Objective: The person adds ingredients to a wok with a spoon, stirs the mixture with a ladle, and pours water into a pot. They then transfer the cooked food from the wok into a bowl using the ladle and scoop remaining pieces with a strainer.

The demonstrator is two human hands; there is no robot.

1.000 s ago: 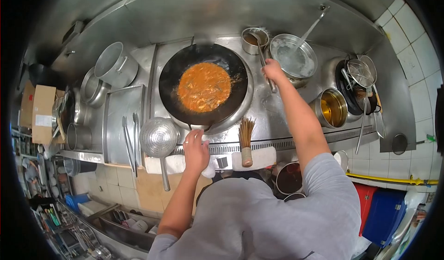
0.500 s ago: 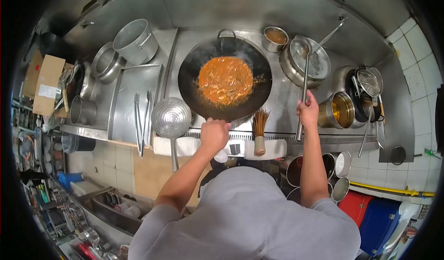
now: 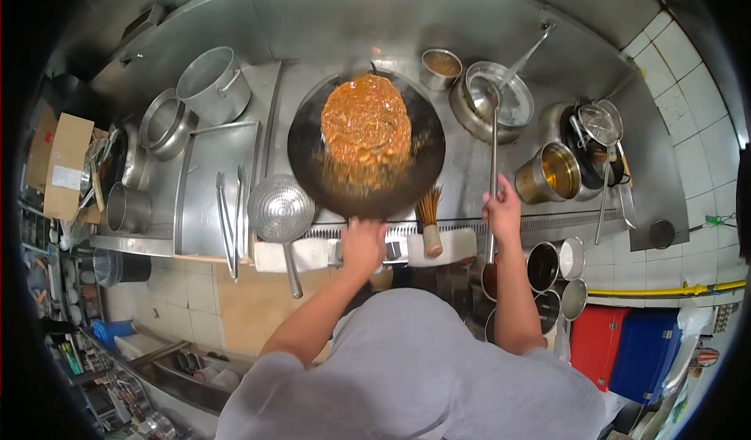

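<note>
My left hand [image 3: 364,244] is closed on the near rim of a large black wok [image 3: 313,158]; whether a cloth or handle lies under the fingers is hidden. Inside the wok, saucy orange-red food [image 3: 366,119] rides up toward the far side, its lower part blurred by motion. My right hand [image 3: 501,205] grips the long handle of a ladle [image 3: 485,96], whose bowl rests at a pot of cloudy liquid [image 3: 512,100]. Between my hands a bamboo brush [image 3: 431,229] stands by the stove edge. To the left of the wok lies a perforated strainer ladle [image 3: 282,208].
Tongs [image 3: 227,221] lie on a metal tray [image 3: 211,182] at the left, near a tall pot [image 3: 213,88]. A small pot of brown liquid [image 3: 441,68] stands behind. On the right are a pot of yellow oil [image 3: 550,174] and several strainers [image 3: 601,123].
The food has slid and lifted toward the wok's far side, and the wok's near rim has come closer to me. The ladle stays in my right hand. The whole view has shifted slightly.
</note>
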